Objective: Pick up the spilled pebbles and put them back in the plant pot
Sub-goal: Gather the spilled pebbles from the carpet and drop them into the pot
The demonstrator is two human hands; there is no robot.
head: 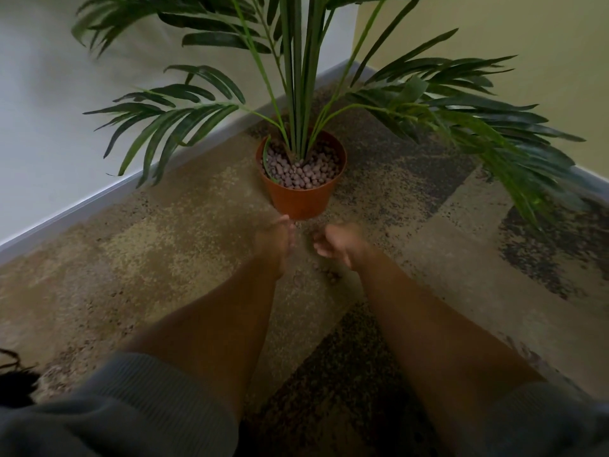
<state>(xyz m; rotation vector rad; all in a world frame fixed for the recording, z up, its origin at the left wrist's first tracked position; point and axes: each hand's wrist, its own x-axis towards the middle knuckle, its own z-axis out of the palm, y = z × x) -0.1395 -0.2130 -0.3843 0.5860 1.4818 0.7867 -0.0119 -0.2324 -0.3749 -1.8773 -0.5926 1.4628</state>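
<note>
the plant pot (301, 192), a small orange plastic one, stands on the carpet (164, 258) just above the middle of the frame, in the corner where two walls meet. it is nearly full of small round brownish pebbles (303, 173) packed around the stems of a leafy plant (296, 77). a few spilled pebbles (331, 277) lie on the carpet just below centre, near the right wrist; they are blurred and hard to count, and the speckled carpet may hide more.

both hands are low in front of the pot and smeared by motion. the left hand (275, 239) reaches forward with fingers stretched fairly flat, tips just short of the pot's base. the right hand (333, 244) is curled loosely, fingers bent inward; i cannot tell whether it holds any pebbles.

the pebbles look light, hard and dry, like clay balls, so they should not break but will likely roll and slip from a loose pinch. taking each between thumb and fingertip, or sweeping several into a cupped palm, seems best. the pot looks light too and could tip if bumped, and the drooping leaves crowd its rim, so dropping pebbles in from the near side seems easiest.
</note>
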